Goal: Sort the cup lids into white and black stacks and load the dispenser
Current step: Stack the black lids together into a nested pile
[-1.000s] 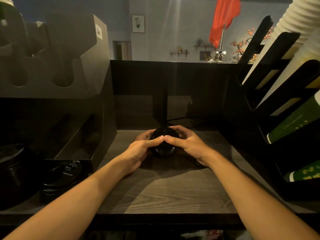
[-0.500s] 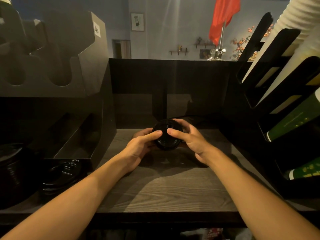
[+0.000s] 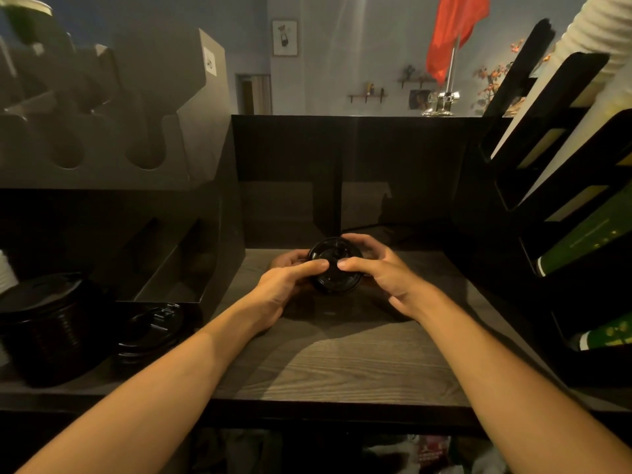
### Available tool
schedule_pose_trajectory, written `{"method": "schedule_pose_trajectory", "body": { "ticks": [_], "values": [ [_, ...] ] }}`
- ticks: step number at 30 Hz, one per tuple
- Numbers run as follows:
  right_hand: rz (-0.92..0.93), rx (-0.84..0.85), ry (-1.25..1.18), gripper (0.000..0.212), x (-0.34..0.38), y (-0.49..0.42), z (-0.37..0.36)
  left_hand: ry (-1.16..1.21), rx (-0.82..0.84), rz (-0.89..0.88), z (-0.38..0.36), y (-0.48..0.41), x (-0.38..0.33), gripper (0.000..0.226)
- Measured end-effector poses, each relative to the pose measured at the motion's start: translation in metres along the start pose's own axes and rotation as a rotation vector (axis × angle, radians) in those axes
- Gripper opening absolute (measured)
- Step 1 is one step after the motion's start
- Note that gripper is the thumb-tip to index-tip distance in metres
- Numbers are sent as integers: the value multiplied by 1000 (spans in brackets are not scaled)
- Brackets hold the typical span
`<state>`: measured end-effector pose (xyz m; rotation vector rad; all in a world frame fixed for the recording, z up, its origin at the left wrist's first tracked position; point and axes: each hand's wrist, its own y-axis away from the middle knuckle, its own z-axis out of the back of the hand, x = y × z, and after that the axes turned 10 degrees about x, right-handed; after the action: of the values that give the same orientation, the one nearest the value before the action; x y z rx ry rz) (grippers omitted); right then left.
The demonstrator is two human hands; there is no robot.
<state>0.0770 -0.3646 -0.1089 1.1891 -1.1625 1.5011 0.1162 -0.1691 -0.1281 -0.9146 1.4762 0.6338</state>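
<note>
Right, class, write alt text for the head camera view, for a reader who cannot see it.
A person's left hand and right hand grip a small stack of round black plastic cup lids at the middle of a grey wood-grain counter. At the left stand a taller stack and a shorter stack of black lids, below a dark slotted dispenser.

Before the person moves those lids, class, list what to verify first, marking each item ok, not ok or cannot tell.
1. Grip: left hand and right hand both curl round the black lids: ok.
2. Colour: every held lid that shows is black: ok.
3. Held lids nested square: fingers hide the edges: cannot tell.
4. Path to the black stack at left: visible counter is bare: ok.
5. Free slot in the dispenser tray: too dark: cannot tell.
</note>
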Motion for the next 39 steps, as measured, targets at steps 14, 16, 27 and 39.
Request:
{"method": "schedule_pose_trajectory", "body": {
  "ticks": [14, 16, 27, 39],
  "values": [
    [47, 40, -21, 46, 37, 28, -70, -66, -229, -138, -4, 81, -23, 44],
    [61, 64, 17, 39, 50, 26, -88, -77, -265, -158, 5, 101, -31, 44],
    [-73, 203, -252, 35, 65, 25, -195, -356, -580, -303, 38, 207, -54, 60],
    [-50, 282, -40, 39, 63, 25, -242, -161, -665, -334, 72, 237, -46, 40]
  ]
}}
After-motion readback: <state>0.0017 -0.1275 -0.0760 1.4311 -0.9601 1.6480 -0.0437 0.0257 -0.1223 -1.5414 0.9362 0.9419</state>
